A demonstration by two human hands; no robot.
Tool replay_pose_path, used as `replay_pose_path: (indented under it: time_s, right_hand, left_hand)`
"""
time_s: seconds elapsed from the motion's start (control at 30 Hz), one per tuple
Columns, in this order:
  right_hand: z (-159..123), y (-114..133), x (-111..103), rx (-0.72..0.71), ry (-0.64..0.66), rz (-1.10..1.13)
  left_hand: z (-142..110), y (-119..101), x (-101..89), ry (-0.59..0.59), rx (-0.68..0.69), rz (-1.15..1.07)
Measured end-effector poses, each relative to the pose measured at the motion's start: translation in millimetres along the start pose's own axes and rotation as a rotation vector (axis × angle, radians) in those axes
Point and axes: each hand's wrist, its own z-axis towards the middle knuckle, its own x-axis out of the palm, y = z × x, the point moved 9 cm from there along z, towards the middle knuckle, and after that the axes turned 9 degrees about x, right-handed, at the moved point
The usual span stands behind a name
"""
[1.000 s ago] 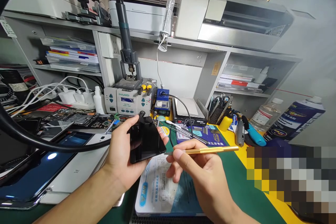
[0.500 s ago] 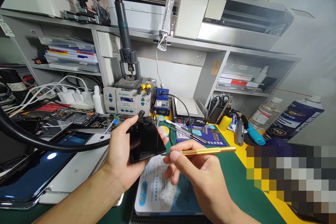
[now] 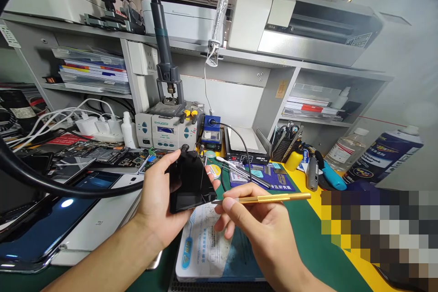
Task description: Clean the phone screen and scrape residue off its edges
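A dark, glossy smartphone (image 3: 191, 182) rests in my left hand (image 3: 159, 205), thumb along its left edge and fingertips round its right side. My right hand (image 3: 263, 228) pinches a thin gold-handled craft knife (image 3: 273, 197) like a pen. Its tip points left and meets the phone's lower right corner; whether it has gone into the seam I cannot tell. Beneath both hands lies a white and blue printed box (image 3: 201, 251) on the green mat (image 3: 308, 228).
Several phones, one white-backed (image 3: 99, 223), lie on the left near a thick black cable (image 3: 85, 194). A hot-air rework station (image 3: 164, 130) stands behind. Cotton swabs (image 3: 239, 171), a spray can (image 3: 383, 157) and a clear bottle (image 3: 347, 148) are to the right.
The phone has tilted very slightly in my left hand. My right hand and the craft knife have shifted a few pixels to the right, with the tip still at the corner.
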Motion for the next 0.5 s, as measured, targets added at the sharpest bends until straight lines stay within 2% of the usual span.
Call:
replay_pose_path:
  time_s: [0.3, 0.5]
  right_hand:
    - [0, 0, 0, -0.005, 0.045, 0.064]
    - [1, 5, 0, -0.024, 0.07, 0.105]
  left_hand:
    - [-1, -4, 13.4, 0.2, 0.019, 0.119]
    - [-3, 6, 20.9, 0.357, -0.058, 0.224]
